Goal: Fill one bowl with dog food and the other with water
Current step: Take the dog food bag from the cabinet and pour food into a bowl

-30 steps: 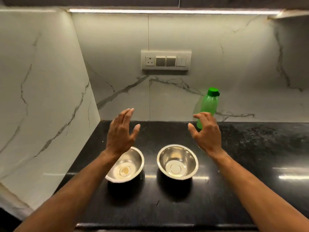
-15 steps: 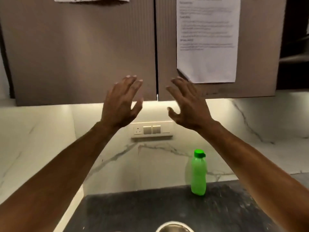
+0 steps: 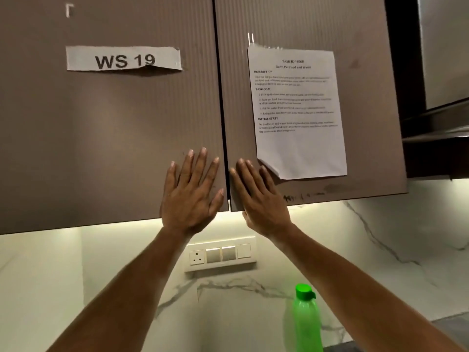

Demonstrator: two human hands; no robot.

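Both hands lie flat with straight fingers, holding nothing: the left hand [image 3: 189, 191] presses the left door [image 3: 106, 128], the right hand [image 3: 258, 196] the right door [image 3: 304, 26], each just beside the upright seam [image 3: 224, 123] between them. The doors look nearly closed, so any dog food probably sits behind the seam, equally near both hands. The green bottle [image 3: 305, 321] stands upright well below the seam, nearer the right arm. No bowl is in view
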